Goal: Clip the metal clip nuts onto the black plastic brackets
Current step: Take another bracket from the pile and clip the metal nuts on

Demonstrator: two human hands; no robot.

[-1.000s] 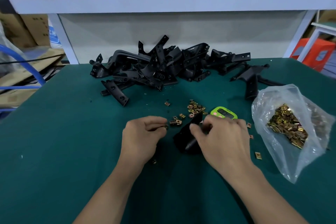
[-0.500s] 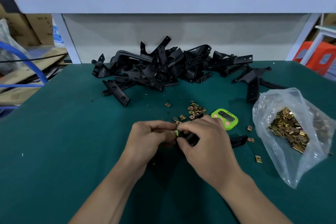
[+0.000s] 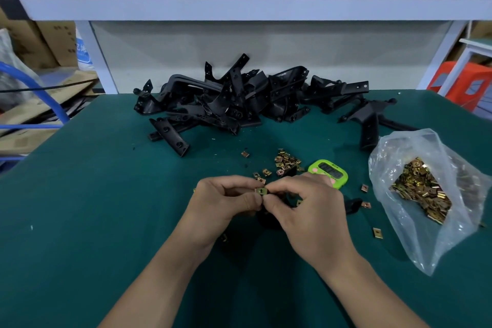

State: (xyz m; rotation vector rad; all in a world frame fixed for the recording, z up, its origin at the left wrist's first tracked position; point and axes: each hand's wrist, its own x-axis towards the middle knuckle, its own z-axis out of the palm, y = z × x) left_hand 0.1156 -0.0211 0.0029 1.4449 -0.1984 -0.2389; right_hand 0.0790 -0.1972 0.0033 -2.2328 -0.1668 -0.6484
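Head: left hand (image 3: pixel 221 205), right hand (image 3: pixel 311 210) pinch brassy square clip nut (image 3: pixel 261 190)

Dark green table top (image 3: pixel 80 221), white shelf frame (image 3: pixel 239 5) above, pale back panel (image 3: pixel 266 48), cardboard boxes (image 3: pixel 48 42) at left (flattened card below them), orange stool (image 3: pixel 463 82) at right.

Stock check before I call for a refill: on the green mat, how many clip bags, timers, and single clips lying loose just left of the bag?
Bag: 1
Timer: 1
Single clips: 3
Total: 5
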